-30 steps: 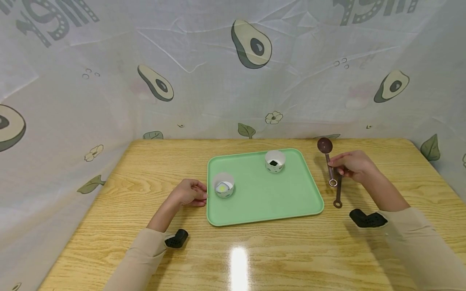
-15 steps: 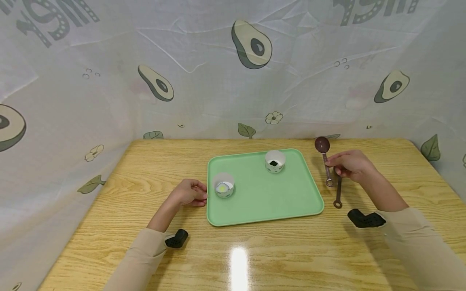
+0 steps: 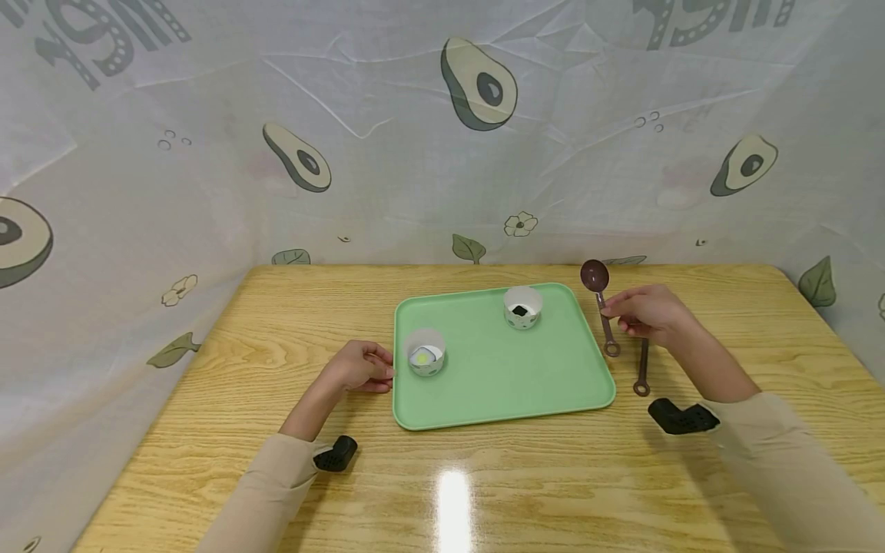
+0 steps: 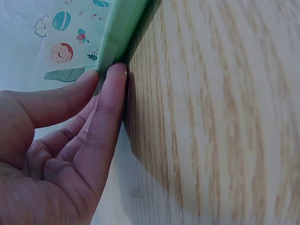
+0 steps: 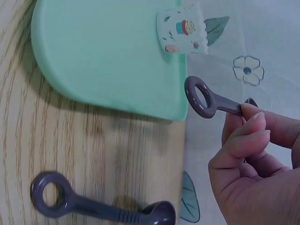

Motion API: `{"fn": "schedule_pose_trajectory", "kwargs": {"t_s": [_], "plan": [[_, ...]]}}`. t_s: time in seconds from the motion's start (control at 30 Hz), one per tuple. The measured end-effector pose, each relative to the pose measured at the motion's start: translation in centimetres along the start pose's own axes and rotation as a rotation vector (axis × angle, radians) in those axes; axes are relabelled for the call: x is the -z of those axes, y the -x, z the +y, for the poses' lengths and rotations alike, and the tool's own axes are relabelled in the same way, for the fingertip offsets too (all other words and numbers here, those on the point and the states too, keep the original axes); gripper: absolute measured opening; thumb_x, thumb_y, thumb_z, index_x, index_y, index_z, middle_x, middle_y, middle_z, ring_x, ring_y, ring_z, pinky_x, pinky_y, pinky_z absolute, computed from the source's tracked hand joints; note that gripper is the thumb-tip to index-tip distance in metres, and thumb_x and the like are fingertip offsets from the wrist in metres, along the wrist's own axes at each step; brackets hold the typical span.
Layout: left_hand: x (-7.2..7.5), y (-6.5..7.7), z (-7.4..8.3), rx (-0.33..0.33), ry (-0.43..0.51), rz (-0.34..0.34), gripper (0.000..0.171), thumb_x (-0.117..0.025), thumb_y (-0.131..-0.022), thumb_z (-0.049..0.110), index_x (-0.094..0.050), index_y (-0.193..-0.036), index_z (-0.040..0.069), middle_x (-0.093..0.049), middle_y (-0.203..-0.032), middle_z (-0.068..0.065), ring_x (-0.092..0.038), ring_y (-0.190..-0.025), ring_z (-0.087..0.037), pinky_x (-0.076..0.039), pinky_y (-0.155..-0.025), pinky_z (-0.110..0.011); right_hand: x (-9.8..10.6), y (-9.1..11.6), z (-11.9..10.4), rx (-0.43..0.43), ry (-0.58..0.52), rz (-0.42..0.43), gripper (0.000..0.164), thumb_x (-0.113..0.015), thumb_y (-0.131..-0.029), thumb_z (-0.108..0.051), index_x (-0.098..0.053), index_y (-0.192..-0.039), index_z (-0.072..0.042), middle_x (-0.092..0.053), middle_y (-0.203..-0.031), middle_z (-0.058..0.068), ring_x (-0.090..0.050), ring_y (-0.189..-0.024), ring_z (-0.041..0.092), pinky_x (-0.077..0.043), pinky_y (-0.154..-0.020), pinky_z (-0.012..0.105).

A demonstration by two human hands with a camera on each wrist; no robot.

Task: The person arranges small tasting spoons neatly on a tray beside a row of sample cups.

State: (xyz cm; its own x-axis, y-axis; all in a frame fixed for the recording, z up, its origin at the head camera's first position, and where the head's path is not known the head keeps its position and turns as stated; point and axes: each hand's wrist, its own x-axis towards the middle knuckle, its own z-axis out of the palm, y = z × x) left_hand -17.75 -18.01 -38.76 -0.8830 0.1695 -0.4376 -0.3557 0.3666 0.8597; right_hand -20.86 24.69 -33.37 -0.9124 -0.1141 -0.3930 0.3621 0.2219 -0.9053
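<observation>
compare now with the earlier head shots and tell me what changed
The right hand carried a brown spoon left, toward the green tray; nothing was newly gripped or released. The left hand at the tray's edge, the near cup, far cup and second spoon stayed put.

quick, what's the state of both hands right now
Left hand: pinching the green tray at its edge.
Right hand: holding a brown spoon by its handle.

Behind the wood-grained surface [image 3: 311, 307] hangs a creased, pale cloth [image 3: 387, 192] printed with avocados [image 3: 470, 92], leaves [image 3: 468, 247] and flowers [image 3: 512, 227]; a bright reflection [image 3: 454, 511] gleams on the surface's near part.
</observation>
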Motion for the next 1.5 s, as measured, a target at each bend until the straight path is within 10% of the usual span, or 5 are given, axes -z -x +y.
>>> {"fn": "schedule_pose_trajectory", "kwargs": {"t_s": [1.5], "plan": [[0.0, 0.1, 0.3, 0.014, -0.002, -0.006, 0.022, -0.057, -0.084, -0.01, -0.05, -0.105, -0.011, -0.058, -0.078, -0.013, -0.061, -0.065, -0.017, -0.055, -0.06, -0.031, -7.9, -1.4, -0.7, 0.016, -0.003, -0.094, 0.016, -0.06, -0.083, 0.003, -0.058, -0.096, 0.012, -0.056, -0.061, 0.002, -0.046, -0.045, 0.008, -0.04, -0.044, 0.019]]}}
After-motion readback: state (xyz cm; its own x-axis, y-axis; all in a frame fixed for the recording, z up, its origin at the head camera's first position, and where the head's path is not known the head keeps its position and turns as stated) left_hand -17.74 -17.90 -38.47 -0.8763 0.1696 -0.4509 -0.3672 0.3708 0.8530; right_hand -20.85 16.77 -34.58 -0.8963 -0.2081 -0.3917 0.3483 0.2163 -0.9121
